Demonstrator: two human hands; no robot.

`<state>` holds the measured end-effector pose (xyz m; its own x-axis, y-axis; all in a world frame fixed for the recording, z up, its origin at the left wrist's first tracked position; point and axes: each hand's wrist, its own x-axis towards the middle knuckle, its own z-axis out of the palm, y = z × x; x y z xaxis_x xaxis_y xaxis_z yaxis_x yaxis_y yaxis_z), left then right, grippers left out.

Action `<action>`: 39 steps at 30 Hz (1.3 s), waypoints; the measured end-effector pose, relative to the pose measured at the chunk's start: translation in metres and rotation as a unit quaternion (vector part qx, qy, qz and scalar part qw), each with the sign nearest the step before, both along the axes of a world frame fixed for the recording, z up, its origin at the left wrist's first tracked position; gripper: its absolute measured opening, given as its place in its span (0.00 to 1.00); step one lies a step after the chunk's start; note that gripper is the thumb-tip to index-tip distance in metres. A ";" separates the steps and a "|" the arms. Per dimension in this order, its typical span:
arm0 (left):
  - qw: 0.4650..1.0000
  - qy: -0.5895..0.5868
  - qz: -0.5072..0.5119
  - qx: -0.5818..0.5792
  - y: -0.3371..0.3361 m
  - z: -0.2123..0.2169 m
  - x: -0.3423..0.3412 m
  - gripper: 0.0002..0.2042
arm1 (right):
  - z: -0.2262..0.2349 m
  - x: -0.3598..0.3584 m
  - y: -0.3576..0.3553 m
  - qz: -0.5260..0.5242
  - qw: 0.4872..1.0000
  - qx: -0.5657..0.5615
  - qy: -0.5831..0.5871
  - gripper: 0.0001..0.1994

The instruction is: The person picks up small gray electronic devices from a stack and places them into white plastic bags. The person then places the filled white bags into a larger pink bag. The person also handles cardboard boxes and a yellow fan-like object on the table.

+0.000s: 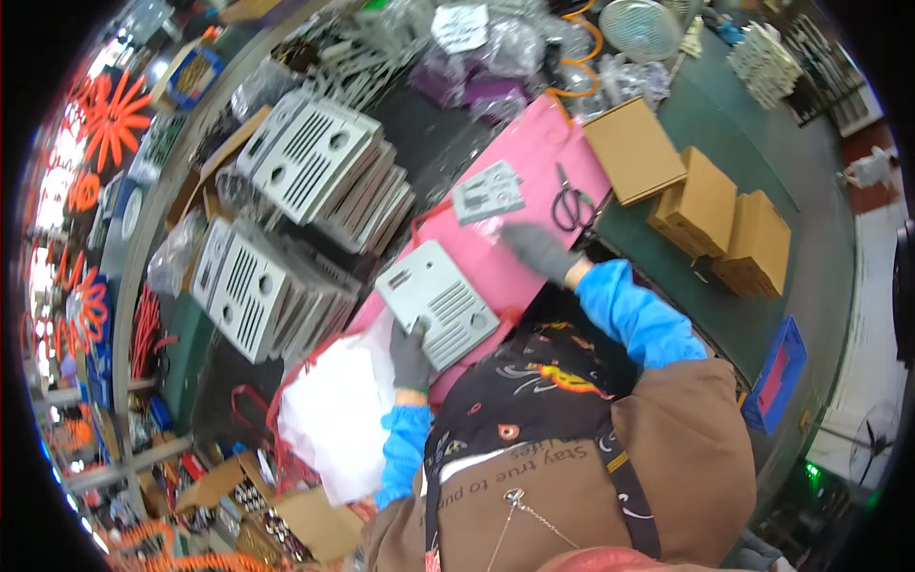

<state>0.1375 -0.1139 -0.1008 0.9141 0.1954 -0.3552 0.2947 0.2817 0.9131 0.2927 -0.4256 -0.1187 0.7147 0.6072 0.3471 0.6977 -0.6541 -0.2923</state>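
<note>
My left hand (pixel 410 360), in a grey glove, grips the lower left edge of a light grey slotted panel (pixel 440 303) lying over a pink sheet (pixel 548 143). My right hand (pixel 539 252), also gloved in grey, is over the pink sheet, to the right of the panel. Its fingers are smeared, so their grip does not show; a bit of clear film (pixel 490 229) shows by the fingertips. Just beyond is a smaller grey plate (pixel 488 193) with cutouts. Black-handled scissors (pixel 572 204) lie to the right of that plate.
Two tall stacks of similar slotted panels (pixel 310 157) (pixel 243 291) stand at left. Brown cardboard boxes (pixel 637 151) sit at right on a green surface, with a blue bin (pixel 777 377) nearer. Bagged parts (pixel 515 48) are heaped at the back. White sheets (pixel 334 419) lie by my left forearm.
</note>
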 end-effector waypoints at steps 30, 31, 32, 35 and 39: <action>0.998 -0.034 -0.005 0.057 -0.065 0.112 0.039 0.21 | 0.114 -0.061 0.095 0.059 0.993 0.057 0.088 0.12; 0.997 -0.041 -0.014 0.069 -0.065 0.113 0.034 0.21 | 0.111 -0.078 0.098 0.043 0.988 0.083 0.123 0.12; 0.998 -0.041 -0.020 0.052 -0.069 0.116 0.034 0.18 | 0.095 -0.084 0.099 0.017 0.969 0.094 0.228 0.17; 0.992 -0.048 -0.040 0.109 -0.064 0.104 0.014 0.13 | 0.132 -0.105 0.086 0.005 0.959 0.162 0.233 0.25; 0.999 -0.012 -0.033 0.016 -0.072 0.113 0.002 0.09 | 0.133 -0.123 0.079 0.020 0.949 0.182 0.257 0.28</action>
